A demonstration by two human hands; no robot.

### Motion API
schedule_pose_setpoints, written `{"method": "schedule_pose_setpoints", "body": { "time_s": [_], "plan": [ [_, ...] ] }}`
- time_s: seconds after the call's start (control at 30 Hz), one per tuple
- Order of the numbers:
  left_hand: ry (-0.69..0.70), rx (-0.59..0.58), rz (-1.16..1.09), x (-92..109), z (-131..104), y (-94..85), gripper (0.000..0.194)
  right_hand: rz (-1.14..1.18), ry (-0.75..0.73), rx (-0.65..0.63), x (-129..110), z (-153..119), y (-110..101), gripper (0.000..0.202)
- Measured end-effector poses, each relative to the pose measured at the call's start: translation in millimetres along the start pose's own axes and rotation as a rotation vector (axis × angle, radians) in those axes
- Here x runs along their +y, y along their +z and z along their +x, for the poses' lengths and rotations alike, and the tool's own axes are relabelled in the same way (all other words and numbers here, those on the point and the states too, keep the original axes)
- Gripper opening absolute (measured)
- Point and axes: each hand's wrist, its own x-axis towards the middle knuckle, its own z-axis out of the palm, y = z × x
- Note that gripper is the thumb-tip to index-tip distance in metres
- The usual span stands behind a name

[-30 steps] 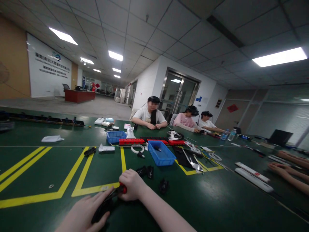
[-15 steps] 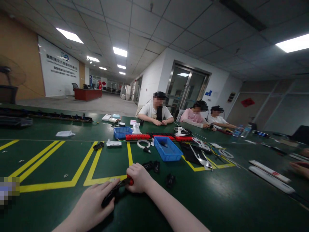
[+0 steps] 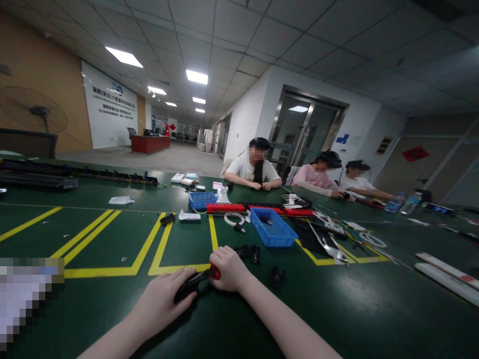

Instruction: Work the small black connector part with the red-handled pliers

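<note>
My left hand (image 3: 160, 299) is closed around a dark black piece (image 3: 186, 290), thumb below and fingers above it. My right hand (image 3: 229, 269) grips a red-ended tool (image 3: 214, 271); its dark, narrow part reaches left to the black piece. Both hands are close together, low over the green table, and the fingers cover much of what they hold, so its exact kind is unclear. Beyond my right hand lie black parts (image 3: 255, 254), and another black part (image 3: 277, 276) rests to its right.
A large blue bin (image 3: 275, 240) and a smaller blue bin (image 3: 202, 200) stand ahead. Red strips (image 3: 224, 208), a coiled white cable (image 3: 234, 218) and a cable heap (image 3: 333, 224) lie nearby. Long white bars (image 3: 445, 281) are at right. Several people sit across the table.
The view has swung slightly left, so everything appears shifted to the right. My hands keep the same hold on the black piece and the red-ended tool.
</note>
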Motion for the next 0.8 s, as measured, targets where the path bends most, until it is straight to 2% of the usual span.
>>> {"method": "schedule_pose_setpoints", "body": {
  "time_s": [0.2, 0.57, 0.8],
  "plan": [
    [0.019, -0.106, -0.054, 7, 1, -10.0, 0.035, -0.004, -0.030, -0.007, 0, 1, 0, 0.035],
    [-0.004, -0.028, 0.032, 5, 2, -3.9, 0.038, 0.018, -0.043, -0.021, 4, 3, 6, 0.036],
    [-0.041, -0.041, 0.025, 1, -1, 1.1, 0.038, 0.032, -0.044, -0.036, 2, 2, 4, 0.034]
  ]
}}
